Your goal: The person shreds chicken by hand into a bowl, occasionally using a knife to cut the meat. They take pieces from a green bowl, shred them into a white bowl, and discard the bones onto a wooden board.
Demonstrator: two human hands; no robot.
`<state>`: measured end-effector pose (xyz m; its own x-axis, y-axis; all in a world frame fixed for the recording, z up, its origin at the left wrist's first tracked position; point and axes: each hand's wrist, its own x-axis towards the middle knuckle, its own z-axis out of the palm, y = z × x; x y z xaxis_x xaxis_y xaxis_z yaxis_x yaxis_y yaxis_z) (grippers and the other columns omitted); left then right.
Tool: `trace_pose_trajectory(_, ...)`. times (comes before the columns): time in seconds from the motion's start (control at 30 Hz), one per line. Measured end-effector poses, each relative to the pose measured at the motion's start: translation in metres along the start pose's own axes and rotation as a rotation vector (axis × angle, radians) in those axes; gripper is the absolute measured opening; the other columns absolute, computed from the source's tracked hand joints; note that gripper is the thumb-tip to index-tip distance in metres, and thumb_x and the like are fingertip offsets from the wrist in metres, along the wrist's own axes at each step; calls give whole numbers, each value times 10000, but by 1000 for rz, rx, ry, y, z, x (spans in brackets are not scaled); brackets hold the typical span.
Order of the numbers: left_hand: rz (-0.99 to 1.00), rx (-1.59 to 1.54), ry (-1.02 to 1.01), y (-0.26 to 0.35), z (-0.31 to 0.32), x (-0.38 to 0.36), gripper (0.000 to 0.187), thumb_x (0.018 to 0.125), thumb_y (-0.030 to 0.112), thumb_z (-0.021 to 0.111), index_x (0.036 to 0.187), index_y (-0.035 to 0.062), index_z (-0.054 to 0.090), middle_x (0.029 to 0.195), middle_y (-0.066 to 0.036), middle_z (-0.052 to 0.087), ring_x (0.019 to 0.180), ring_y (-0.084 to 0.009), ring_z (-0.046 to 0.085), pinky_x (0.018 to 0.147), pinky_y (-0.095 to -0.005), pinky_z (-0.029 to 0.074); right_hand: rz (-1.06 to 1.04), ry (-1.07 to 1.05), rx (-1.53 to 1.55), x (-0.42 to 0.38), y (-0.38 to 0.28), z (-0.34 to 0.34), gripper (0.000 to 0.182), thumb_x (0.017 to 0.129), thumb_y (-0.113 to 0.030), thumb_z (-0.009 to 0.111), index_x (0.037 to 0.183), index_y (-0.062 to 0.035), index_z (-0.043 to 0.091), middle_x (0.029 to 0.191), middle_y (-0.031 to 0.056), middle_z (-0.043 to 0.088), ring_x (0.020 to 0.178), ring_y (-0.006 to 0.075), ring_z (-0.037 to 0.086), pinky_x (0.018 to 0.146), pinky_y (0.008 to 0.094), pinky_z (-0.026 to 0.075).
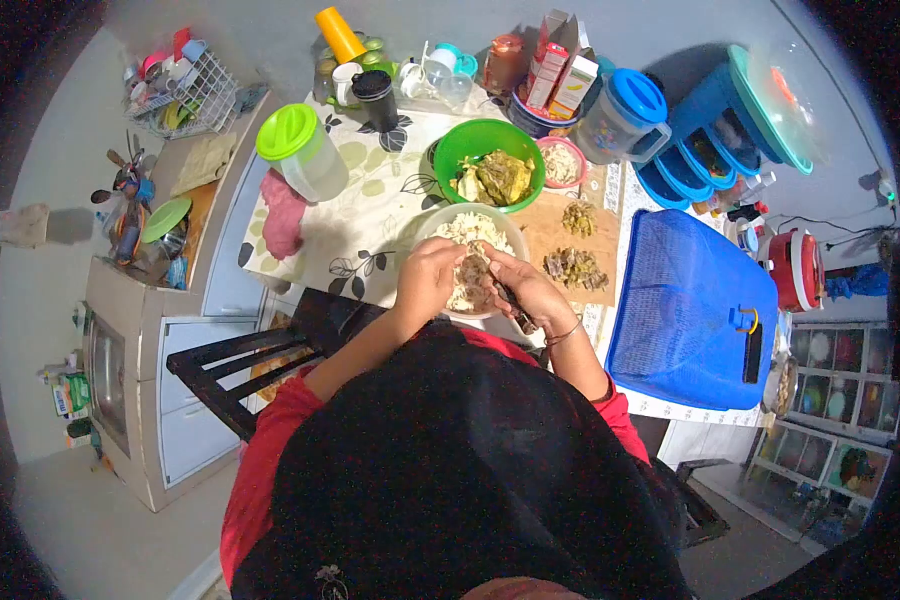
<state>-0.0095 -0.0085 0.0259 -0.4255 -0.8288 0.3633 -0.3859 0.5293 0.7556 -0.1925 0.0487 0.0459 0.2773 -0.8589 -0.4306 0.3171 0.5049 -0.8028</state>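
My left hand (432, 280) and my right hand (530, 288) meet over a pale bowl (418, 238) of whitish shredded food (458, 232). Between my closed fingers is a brownish piece of meat (474, 272). A slim dark object (511, 298), perhaps a knife, lies in my right palm, mostly covered by the fingers. Just beyond the bowl, a green bowl (450, 150) holds larger yellowish cooked pieces (498, 178). On a brown board (536, 218) to the right lie two piles of yellowish-brown scraps (576, 268). A small pink bowl (582, 168) with pale shreds stands behind the board.
A big blue mesh food cover (670, 300) stands at the right of the table. Toward the back are a green-lidded pitcher (315, 165), a blue-lidded pitcher (615, 120) and a black tumbler (376, 100). A pink cloth (282, 215) lies left; a black chair (240, 370) stands below it.
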Motion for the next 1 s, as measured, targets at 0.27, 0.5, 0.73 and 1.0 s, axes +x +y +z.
trace_pose_trajectory(0.27, -275, -543, -78, -11, 14, -2, 173, 873, 107, 591, 1002, -4, 613, 974, -93, 643, 855, -155, 607, 736, -267, 487, -58, 357, -162, 22, 20, -97, 374, 963, -253, 432, 1299, -89, 449, 726, 3, 518, 501, 93, 440, 421, 234, 375)
trace_pose_trajectory(0.5, -910, -1132, -209, -15, 3, 0, 283, 916, 152, 526, 1152, 2, 483, 1088, -130, 600, 1012, -209, 584, 896, -324, 453, -27, 738, -547, 56, 21, -262, 370, 952, -292, 412, 1277, -129, 481, 693, 11, 497, 463, 96, 403, 399, 269, 346)
trace_pose_trajectory(0.73, -929, -1379, -256, -28, 5, -2, 251, 940, 123, 470, 1152, -10, 479, 1162, -157, 549, 1143, -232, 511, 993, -338, 402, 58, 727, -790, 77, 24, -293, 364, 883, -223, 504, 1216, -75, 492, 894, 178, 649, 769, 255, 612, 685, 350, 485)
trace_pose_trajectory(1.0, -900, -1371, -196, -24, 7, -5, 199, 922, 105, 519, 1077, -17, 503, 1108, -124, 558, 1111, -244, 537, 990, -320, 427, 82, 715, -599, 57, 21, -273, 400, 881, -223, 485, 1272, -183, 413, 723, 119, 578, 478, 193, 499, 414, 331, 401)
